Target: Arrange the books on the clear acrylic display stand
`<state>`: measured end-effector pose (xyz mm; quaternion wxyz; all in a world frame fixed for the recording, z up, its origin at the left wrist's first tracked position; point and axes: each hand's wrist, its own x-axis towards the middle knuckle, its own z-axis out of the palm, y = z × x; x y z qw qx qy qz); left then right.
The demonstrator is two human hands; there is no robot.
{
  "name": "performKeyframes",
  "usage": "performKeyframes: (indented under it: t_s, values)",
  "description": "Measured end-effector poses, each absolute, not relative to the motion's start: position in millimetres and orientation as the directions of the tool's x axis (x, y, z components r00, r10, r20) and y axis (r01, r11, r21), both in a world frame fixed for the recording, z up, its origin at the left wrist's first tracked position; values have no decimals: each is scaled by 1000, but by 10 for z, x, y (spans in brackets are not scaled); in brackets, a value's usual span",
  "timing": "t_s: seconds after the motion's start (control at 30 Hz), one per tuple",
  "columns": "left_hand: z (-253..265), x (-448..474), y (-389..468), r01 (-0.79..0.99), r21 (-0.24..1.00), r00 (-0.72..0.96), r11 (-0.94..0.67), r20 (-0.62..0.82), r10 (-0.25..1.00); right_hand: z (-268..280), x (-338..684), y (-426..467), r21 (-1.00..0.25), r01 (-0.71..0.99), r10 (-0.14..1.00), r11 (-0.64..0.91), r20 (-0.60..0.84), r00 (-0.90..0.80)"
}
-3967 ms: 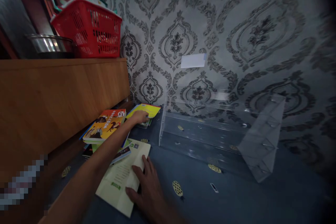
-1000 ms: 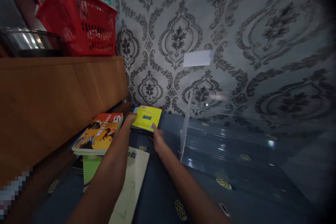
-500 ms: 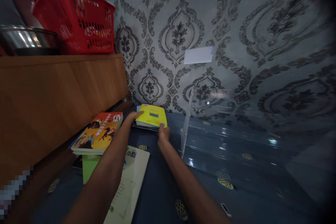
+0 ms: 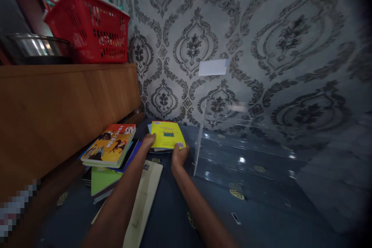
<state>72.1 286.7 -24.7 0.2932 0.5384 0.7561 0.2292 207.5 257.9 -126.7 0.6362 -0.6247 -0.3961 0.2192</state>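
Currently, both hands are at one small pile: the left hand grips the left edge of a bright yellow, paper-covered book, and the right hand grips its near right corner, thumb on the cover. The hands are apart, the book spanning between them; their underside fingers are hidden. Other books show as thin edges below the yellow one, a bluish strip jutting out at its left, so the pile looks gathered but not fully squared. Whether it rests fully on the dark blue patterned cloth or is slightly raised, I cannot tell.

Left of the left hand, things seem less settled: an orange-and-red illustrated book tops a skewed heap, with a deep blue book and a lime-green book sticking out at different angles. Nearer the body, a cream, flat book lies partly under the left forearm. Just right of the right hand stands a clear plastic tiered rack. Every book in sight lies outside it, so the work looks early, with the sorting half done at most.
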Motion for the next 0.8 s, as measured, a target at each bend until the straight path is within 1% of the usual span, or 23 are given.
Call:
performKeyframes:
  t_s: [0.1, 0.17, 0.2, 0.27, 0.33, 0.4, 0.47, 0.53, 0.67, 0.8]
  values:
    - [-157, 764, 2760, 792, 547, -234, 273, -141, 962, -1306, 2010, 2460, -972, 213, 777, 99, 209, 593]
    - [-133, 801, 2610, 853, 485, -172, 193, -88, 981, -1325, 2007, 2402, -971, 218, 782, 99, 211, 587]
    - [-135, 813, 2514, 874, 466, -122, 140, -69, 990, -1335, 2014, 2374, -970, 221, 784, 102, 215, 583]
    - [-162, 813, 2312, 912, 409, 36, -3, -73, 997, -1356, 2037, 2309, -966, 230, 788, 114, 229, 571]
    - [-200, 786, 2140, 938, 308, 203, -163, -103, 974, -1377, 2060, 2224, -961, 241, 794, 137, 252, 553]
    - [-225, 755, 2027, 942, 175, 304, -286, -85, 949, -1391, 2073, 2116, -952, 255, 802, 168, 282, 527]
    - [-227, 741, 1965, 942, 83, 326, -324, -9, 945, -1394, 2075, 2001, -942, 267, 808, 204, 316, 497]
    - [-209, 749, 1921, 940, 45, 335, -337, 53, 941, -1390, 2073, 1896, -930, 277, 811, 243, 351, 467]
    - [-182, 782, 1817, 925, -7, 379, -381, 107, 919, -1388, 2080, 1773, -896, 314, 812, 315, 426, 399]
    - [-180, 778, 1764, 917, -74, 398, -392, 131, 908, -1398, 2103, 1753, -879, 326, 812, 348, 456, 363]
